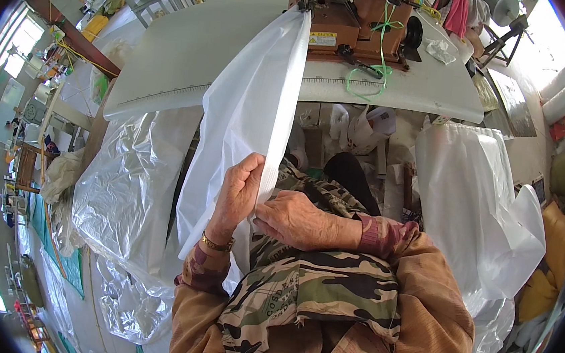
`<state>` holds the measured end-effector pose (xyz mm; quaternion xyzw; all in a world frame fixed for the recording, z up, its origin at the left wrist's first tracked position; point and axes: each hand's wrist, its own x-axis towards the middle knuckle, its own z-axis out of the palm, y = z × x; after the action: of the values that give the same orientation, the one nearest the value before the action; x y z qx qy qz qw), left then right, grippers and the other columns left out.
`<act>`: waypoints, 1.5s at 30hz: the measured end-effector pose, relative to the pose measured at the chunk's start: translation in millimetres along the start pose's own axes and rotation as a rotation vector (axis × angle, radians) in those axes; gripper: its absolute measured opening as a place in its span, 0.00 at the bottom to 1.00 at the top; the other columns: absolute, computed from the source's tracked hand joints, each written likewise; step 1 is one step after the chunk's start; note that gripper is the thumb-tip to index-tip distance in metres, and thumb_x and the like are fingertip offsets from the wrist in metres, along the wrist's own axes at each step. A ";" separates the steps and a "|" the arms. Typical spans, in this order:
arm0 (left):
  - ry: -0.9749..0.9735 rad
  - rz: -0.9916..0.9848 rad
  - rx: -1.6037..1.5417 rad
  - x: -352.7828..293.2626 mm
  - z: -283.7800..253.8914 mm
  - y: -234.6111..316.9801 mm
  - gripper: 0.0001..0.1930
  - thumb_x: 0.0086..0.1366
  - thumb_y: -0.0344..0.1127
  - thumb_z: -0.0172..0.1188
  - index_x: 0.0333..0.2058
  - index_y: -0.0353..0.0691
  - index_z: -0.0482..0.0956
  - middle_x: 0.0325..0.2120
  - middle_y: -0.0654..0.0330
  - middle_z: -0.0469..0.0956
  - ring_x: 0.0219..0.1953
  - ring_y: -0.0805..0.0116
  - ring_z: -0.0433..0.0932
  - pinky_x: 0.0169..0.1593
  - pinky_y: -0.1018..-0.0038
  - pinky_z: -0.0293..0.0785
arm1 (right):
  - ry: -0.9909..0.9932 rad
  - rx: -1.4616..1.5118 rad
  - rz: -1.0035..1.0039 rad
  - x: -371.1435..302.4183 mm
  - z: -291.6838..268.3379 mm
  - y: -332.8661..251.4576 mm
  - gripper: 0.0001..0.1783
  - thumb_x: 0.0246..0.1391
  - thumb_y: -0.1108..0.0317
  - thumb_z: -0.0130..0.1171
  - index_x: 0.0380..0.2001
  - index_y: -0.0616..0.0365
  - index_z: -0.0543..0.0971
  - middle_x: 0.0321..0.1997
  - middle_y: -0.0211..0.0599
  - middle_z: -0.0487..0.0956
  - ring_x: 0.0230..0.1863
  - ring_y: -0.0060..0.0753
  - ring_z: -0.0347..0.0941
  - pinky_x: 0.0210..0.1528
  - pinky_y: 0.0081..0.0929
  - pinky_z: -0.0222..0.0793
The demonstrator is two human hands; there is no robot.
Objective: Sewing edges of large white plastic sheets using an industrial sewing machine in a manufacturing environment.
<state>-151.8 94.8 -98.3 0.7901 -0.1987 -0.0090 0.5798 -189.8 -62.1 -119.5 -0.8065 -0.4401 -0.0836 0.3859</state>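
Observation:
A long white plastic sheet stretches from the needle area of a brown sewing machine down to my lap. Its right edge is a narrow, folded-looking band. My left hand is closed on this edge, thumb and fingers pinched together. Close beside it on the right, my right hand is also closed, gripping the lower part of the same edge. The fingertips of both hands are partly hidden by the sheet and by their own knuckles.
The machine stands on a pale table with a ruler strip along its front edge. Green string hangs from the machine. A pile of shiny clear plastic lies to my left, and white plastic sheets hang to my right.

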 end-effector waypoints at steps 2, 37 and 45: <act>0.039 -0.097 -0.077 -2.2 -0.6 0.0 0.08 0.73 0.29 0.51 0.33 0.33 0.71 0.21 0.68 0.67 0.25 0.81 0.61 0.29 0.80 0.62 | -0.111 -0.023 -0.005 2.7 3.4 5.3 0.12 0.56 0.64 0.60 0.30 0.60 0.71 0.21 0.40 0.76 0.25 0.47 0.75 0.32 0.41 0.72; -0.032 0.204 0.471 0.2 -1.9 -16.8 0.04 0.65 0.29 0.59 0.35 0.37 0.75 0.27 0.50 0.77 0.29 0.45 0.77 0.30 0.60 0.72 | 0.455 1.543 0.678 76.2 124.7 237.1 0.13 0.59 0.65 0.55 0.43 0.62 0.77 0.39 0.44 0.76 0.45 0.39 0.73 0.49 0.36 0.72; -0.073 0.131 0.286 5.0 -12.6 12.9 0.03 0.66 0.29 0.59 0.34 0.36 0.75 0.27 0.49 0.76 0.29 0.44 0.77 0.31 0.61 0.72 | 0.378 0.895 0.725 99.2 89.2 211.7 0.13 0.58 0.65 0.55 0.43 0.62 0.77 0.38 0.44 0.77 0.45 0.40 0.73 0.48 0.37 0.72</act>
<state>-148.1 101.5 -81.1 0.8492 -0.2699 0.0285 0.4530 15.2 -2.6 -250.1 -0.6356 -0.0535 0.1048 0.7630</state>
